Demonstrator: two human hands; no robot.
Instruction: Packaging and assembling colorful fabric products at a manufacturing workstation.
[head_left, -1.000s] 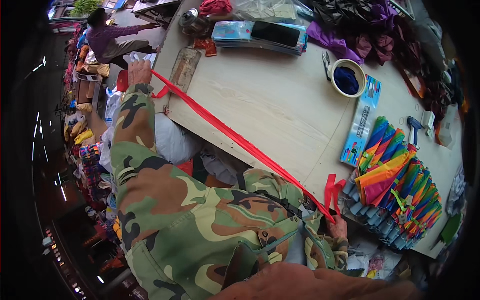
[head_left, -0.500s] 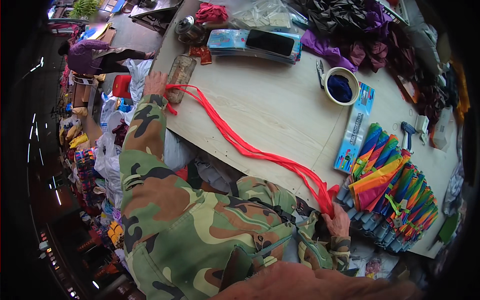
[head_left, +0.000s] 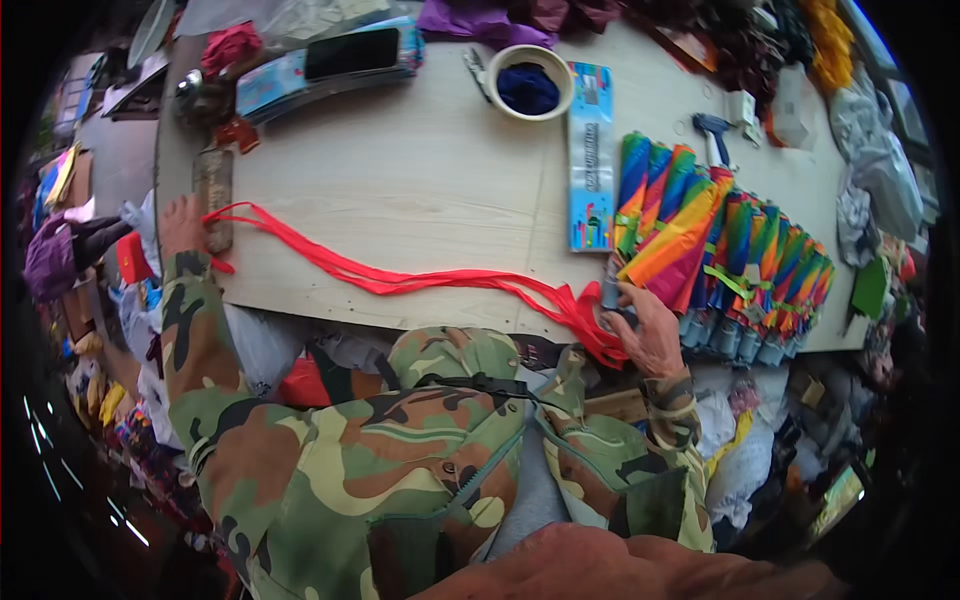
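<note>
My right hand [head_left: 650, 335] is closed around the grey handle of a folded rainbow umbrella [head_left: 680, 240] at the near end of a row of such umbrellas [head_left: 765, 270]. Loose ends of a long red ribbon bundle [head_left: 400, 281] lie bunched beside that hand. The ribbons stretch leftward across the tabletop to a worn brick-like block [head_left: 214, 190], which appears to rest on their far end. At the table's left edge my left hand [head_left: 182, 225] lies with fingers stretched out, next to the block, holding nothing visible.
A blue printed sleeve [head_left: 591, 160] lies left of the umbrellas. Behind it stands a bowl [head_left: 528, 85] with dark blue material. A phone [head_left: 352, 54] rests on stacked packages [head_left: 272, 88]. A dark blue-handled tool [head_left: 712, 135] lies beyond the umbrellas; crumpled purple fabric [head_left: 480, 22] is farther back.
My right hand has left the red ribbons and moved up to the umbrella's handle. My left hand stays beside the block, its fingers stretched out. The view has swung rightward.
</note>
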